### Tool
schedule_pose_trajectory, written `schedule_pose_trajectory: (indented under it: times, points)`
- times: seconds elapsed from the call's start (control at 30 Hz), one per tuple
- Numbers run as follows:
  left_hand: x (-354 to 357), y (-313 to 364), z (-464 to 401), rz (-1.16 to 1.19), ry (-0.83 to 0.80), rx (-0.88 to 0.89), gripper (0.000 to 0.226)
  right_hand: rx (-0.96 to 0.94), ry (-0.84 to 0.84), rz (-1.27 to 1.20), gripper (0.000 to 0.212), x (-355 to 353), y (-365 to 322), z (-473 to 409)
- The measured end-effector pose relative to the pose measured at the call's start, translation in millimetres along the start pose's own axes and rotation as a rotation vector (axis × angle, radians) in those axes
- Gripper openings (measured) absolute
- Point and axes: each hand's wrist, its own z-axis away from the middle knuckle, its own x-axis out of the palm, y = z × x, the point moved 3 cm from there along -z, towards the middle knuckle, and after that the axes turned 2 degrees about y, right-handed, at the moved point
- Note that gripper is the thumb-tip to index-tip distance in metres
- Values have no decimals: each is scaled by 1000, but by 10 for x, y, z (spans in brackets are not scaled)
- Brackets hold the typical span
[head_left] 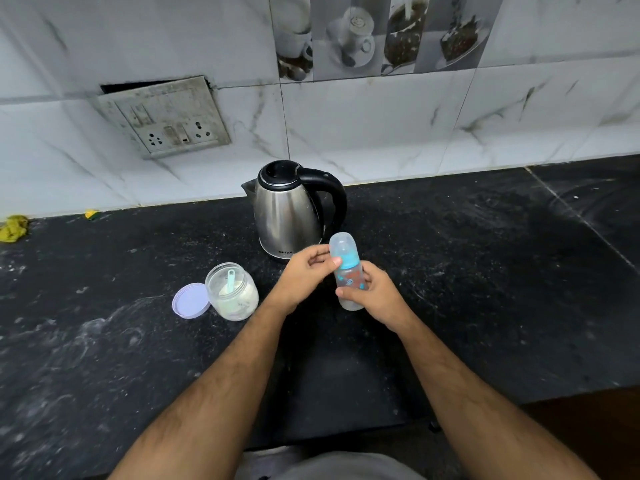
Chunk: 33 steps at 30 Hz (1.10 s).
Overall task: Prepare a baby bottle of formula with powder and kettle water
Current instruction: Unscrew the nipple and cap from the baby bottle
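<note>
The right hand (375,299) grips the baby bottle (348,271) above the bench (485,271), just near of the kettle (289,209). The left hand (304,275) has its fingers (320,252) pinched on the bottle's blue collar. The open powder jar (232,292) stands to the left.

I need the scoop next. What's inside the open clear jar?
Inside the clear plastic jar: a pale blue scoop standing in whitish powder. The scoop's bowl is buried, unseen.
</note>
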Motion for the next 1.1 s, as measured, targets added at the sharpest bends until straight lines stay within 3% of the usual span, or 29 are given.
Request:
schedule_pose_trajectory:
  times: [0.17,0.33,0.63,0.97,1.1]
  points:
    - [13,196,-11,59,-147,-8,39,21,-43,-24,35,-6,-44,197]
    - [90,176,22,2,-168,-4,40,35,-77,-28,35,-26,-42,340]
    - [201,162,48,-66,83,52,28,-8,127,75,38,55,-12,395]
    - [263,172,53,-38,113,71,33,19,148,103,46,-14,23,353]
    - [284,124,22,-7,303,42,24,23,224,224,51,-48,121,376]
